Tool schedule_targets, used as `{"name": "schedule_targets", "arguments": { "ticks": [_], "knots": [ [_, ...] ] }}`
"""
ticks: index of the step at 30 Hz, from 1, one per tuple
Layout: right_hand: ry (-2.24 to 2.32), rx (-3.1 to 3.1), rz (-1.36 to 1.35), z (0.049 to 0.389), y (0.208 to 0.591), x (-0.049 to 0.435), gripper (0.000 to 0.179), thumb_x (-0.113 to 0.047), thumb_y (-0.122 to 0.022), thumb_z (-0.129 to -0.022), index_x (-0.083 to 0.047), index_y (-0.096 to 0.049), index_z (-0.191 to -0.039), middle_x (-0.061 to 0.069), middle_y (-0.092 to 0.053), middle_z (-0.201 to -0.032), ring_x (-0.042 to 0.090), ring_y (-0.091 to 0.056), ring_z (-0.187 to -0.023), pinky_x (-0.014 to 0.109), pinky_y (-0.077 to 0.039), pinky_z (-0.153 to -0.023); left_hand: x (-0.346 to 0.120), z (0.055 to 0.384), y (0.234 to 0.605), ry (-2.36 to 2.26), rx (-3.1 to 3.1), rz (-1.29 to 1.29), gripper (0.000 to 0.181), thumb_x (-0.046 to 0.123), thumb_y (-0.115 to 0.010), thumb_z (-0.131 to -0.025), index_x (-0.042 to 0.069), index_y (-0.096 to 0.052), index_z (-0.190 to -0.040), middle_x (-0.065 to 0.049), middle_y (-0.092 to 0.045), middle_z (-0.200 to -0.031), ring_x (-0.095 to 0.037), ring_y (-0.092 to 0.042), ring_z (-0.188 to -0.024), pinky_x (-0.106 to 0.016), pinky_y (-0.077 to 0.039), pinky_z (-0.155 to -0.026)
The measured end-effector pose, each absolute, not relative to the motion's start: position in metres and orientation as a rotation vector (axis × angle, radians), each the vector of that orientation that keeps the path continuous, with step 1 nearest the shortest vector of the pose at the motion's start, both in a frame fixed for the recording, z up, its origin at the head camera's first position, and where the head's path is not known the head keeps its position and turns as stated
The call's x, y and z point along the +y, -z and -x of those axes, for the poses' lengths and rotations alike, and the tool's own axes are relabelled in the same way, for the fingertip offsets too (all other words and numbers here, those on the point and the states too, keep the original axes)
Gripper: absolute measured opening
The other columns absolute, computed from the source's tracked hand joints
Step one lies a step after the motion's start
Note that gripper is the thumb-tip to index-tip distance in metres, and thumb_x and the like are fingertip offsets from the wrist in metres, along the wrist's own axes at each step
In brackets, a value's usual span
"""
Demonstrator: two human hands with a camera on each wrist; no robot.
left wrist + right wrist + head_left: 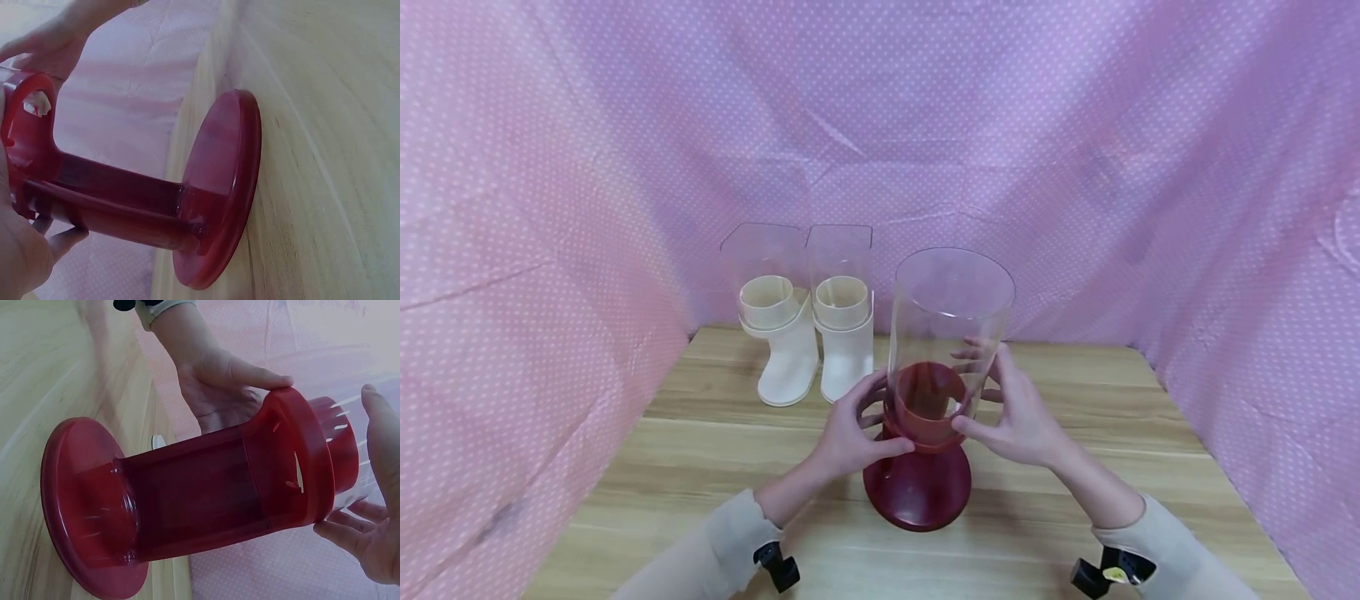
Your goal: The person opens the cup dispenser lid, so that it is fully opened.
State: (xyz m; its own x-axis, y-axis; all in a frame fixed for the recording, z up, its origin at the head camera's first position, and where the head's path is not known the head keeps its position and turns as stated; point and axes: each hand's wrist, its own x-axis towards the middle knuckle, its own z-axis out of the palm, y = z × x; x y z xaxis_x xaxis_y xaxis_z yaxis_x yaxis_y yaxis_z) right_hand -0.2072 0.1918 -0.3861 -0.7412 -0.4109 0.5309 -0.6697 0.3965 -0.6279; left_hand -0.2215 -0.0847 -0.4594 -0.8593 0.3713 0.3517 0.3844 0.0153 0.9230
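A red pedestal stand (pixel 919 492) with a round base stands upright on the table. A clear cylinder (pixel 955 333) sits at its top, around a red inner ring (pixel 337 444). My left hand (pixel 850 437) grips the stand's red collar from the left, thumb at the front; in the right wrist view its thumb lies on the collar's edge. My right hand (pixel 1018 417) holds the lower part of the cylinder from the right, just above the collar, with its fingers showing through the clear wall. The left wrist view shows an opening in the stand's side below the collar.
Two white stands (pixel 790 367) (pixel 847 358) stand side by side at the back left, each topped by a clear angular container with a cream ring inside. Pink dotted cloth (pixel 880 108) hangs around the wooden table (pixel 700 483) at the back and sides.
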Motion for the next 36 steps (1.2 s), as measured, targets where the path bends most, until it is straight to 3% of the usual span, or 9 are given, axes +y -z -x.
{"name": "schedule_targets", "arguments": {
  "ticks": [4,8,12,16,24,30,36],
  "knots": [
    [-1.253,-2.378,-0.898,0.203,0.386,0.191,0.095,-0.009,-0.091,-0.080,-0.009,-0.034,-0.157,0.013,-0.062,-0.147,0.039,-0.066,-0.129,0.052,-0.066,-0.089,-0.089,0.225,0.461,2.036,-2.210,0.885,0.110,0.041,-0.097,-0.077,0.014,-0.036,-0.165,-0.015,-0.055,-0.157,-0.039,-0.053,-0.145,-0.045,-0.059,-0.107],
    [-1.245,-2.373,-0.857,0.197,0.385,0.190,0.092,-0.008,-0.092,-0.079,-0.005,-0.037,-0.153,0.011,-0.061,-0.146,0.036,-0.070,-0.124,0.049,-0.066,-0.089,-0.093,0.235,0.461,2.075,-2.171,1.015,0.115,0.045,-0.095,-0.079,0.006,-0.030,-0.166,-0.023,-0.051,-0.158,-0.034,-0.051,-0.147,-0.039,-0.056,-0.111],
    [-1.249,-2.389,-0.861,0.195,0.386,0.188,0.089,-0.009,-0.092,-0.081,-0.005,-0.038,-0.151,0.011,-0.061,-0.145,0.034,-0.071,-0.120,0.046,-0.066,-0.088,-0.095,0.244,0.461,2.107,-2.120,1.140,0.105,0.043,-0.093,-0.082,-0.001,-0.038,-0.160,-0.029,-0.055,-0.152,-0.017,-0.059,-0.138,-0.031,-0.057,-0.108],
    [-1.235,-2.404,-0.872,0.196,0.388,0.185,0.086,-0.011,-0.091,-0.083,-0.008,-0.039,-0.151,0.012,-0.062,-0.144,0.034,-0.072,-0.119,0.043,-0.067,-0.087,-0.094,0.245,0.460,2.131,-2.128,1.160,0.090,0.038,-0.093,-0.082,0.001,-0.049,-0.152,-0.027,-0.062,-0.143,-0.006,-0.064,-0.128,-0.031,-0.059,-0.105],
    [-1.239,-2.393,-0.901,0.202,0.391,0.186,0.092,-0.013,-0.090,-0.082,-0.012,-0.037,-0.156,0.013,-0.061,-0.145,0.034,-0.070,-0.122,0.048,-0.066,-0.089,-0.081,0.226,0.459,2.063,-2.236,0.876,0.086,0.037,-0.098,-0.075,0.022,-0.055,-0.148,-0.006,-0.067,-0.140,-0.021,-0.065,-0.129,-0.040,-0.064,-0.098],
    [-1.254,-2.365,-0.961,0.208,0.395,0.190,0.095,-0.011,-0.089,-0.080,-0.012,-0.034,-0.158,0.015,-0.060,-0.146,0.033,-0.070,-0.117,0.054,-0.065,-0.091,-0.070,0.213,0.461,2.002,-2.241,0.752,0.091,0.036,-0.098,-0.075,0.022,-0.050,-0.151,-0.004,-0.064,-0.142,-0.027,-0.064,-0.129,-0.047,-0.063,-0.099],
    [-1.247,-2.384,-0.923,0.207,0.395,0.192,0.094,-0.014,-0.088,-0.082,-0.014,-0.034,-0.160,0.014,-0.059,-0.149,0.037,-0.066,-0.131,0.056,-0.063,-0.094,-0.073,0.221,0.462,1.952,-2.242,0.843,0.104,0.045,-0.097,-0.074,0.016,-0.042,-0.158,-0.005,-0.060,-0.148,-0.029,-0.060,-0.136,-0.049,-0.060,-0.105]
  ]
}}
